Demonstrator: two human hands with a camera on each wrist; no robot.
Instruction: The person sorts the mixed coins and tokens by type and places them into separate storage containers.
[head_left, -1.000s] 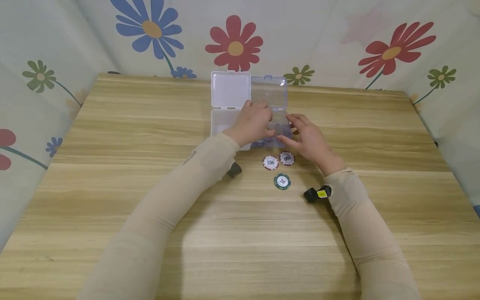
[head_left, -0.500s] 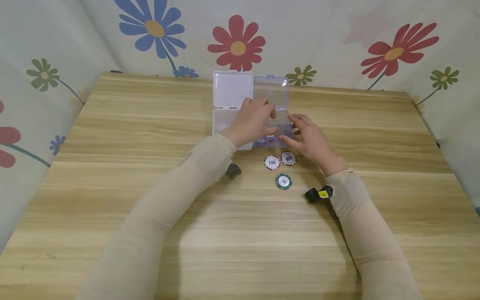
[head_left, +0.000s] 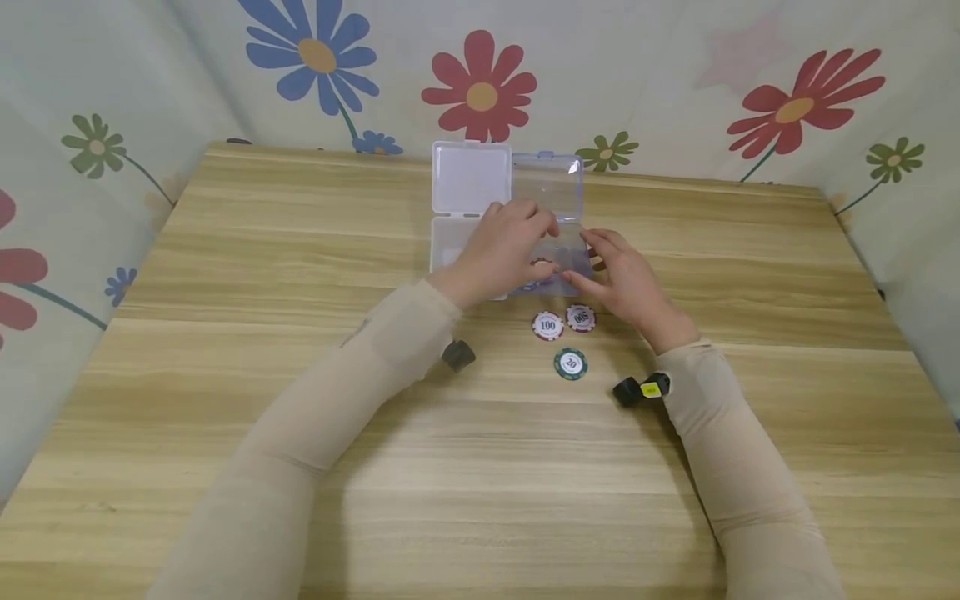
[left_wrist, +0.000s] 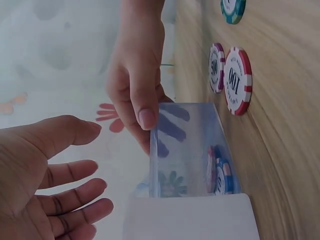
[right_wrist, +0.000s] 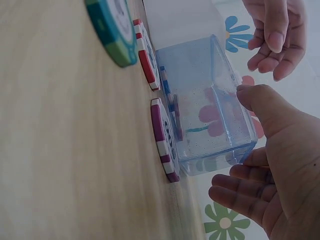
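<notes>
My left hand point(head_left: 498, 250) hovers over the two lidded boxes, fingers apart and loosely bent around nothing, as the left wrist view shows. At the clear bluish plastic box point(right_wrist: 200, 95), my right hand point(head_left: 630, 287) grips the right end, thumb on the near rim and fingers behind the far side. Inside that box lie a blue-edged poker chip point(left_wrist: 224, 176) and a reddish one point(left_wrist: 210, 169). On the table in front are a red-edged 100 chip point(head_left: 548, 326), a purple-edged 500 chip point(head_left: 581, 317) and a green 20 chip point(head_left: 571, 363).
A white plastic box point(head_left: 447, 237) stands against the clear box's left side, its lid point(head_left: 471, 177) swung back. The clear lid point(head_left: 549, 185) also lies back. Behind the wooden table point(head_left: 300, 208) hangs a flower-printed cloth point(head_left: 645, 75).
My left hand has drawn slightly left and its fingers have spread, bringing a red-edged chip inside the clear box into view. My right hand keeps its place on the box.
</notes>
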